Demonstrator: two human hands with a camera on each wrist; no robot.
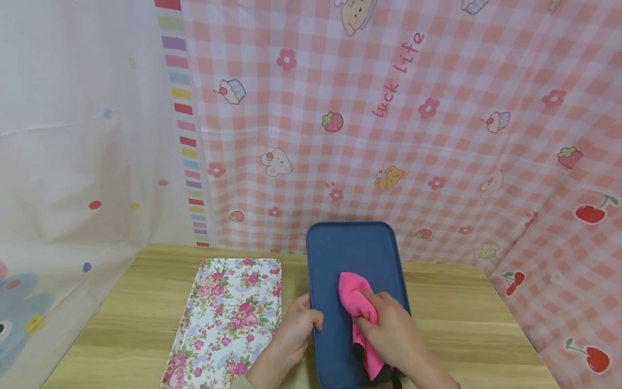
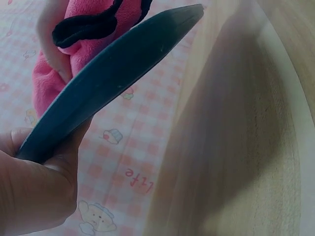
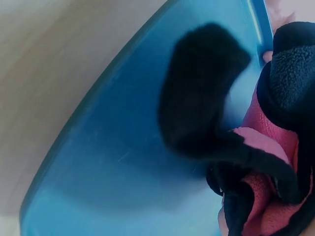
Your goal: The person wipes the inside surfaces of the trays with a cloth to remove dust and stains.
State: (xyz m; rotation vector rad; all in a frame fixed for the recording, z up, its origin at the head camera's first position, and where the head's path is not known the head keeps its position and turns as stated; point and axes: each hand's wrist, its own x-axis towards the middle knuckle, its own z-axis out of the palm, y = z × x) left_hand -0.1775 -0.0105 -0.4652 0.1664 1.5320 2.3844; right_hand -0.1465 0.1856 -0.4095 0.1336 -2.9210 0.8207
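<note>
A dark blue rectangular tray (image 1: 340, 248) with a low rim is held tilted up above the table. My left hand (image 1: 297, 327) grips its left edge, thumb over the rim on the inner face and fingers behind; the left wrist view shows the tray (image 2: 113, 69) edge-on in that grip. My right hand (image 1: 391, 327) holds a bunched pink cloth (image 1: 355, 292) against the tray's inner face. In the right wrist view the cloth (image 3: 268, 142) shows black edging and a dark flap hanging over the blue surface. The right fingers are mostly hidden there by the folds.
A white tray with pink roses (image 1: 233, 313) lies flat on the wooden table (image 1: 457, 319), just left of the blue tray. Behind the table hangs a pink checked curtain (image 1: 311, 178), and a white dotted curtain (image 1: 87, 162) hangs at the left.
</note>
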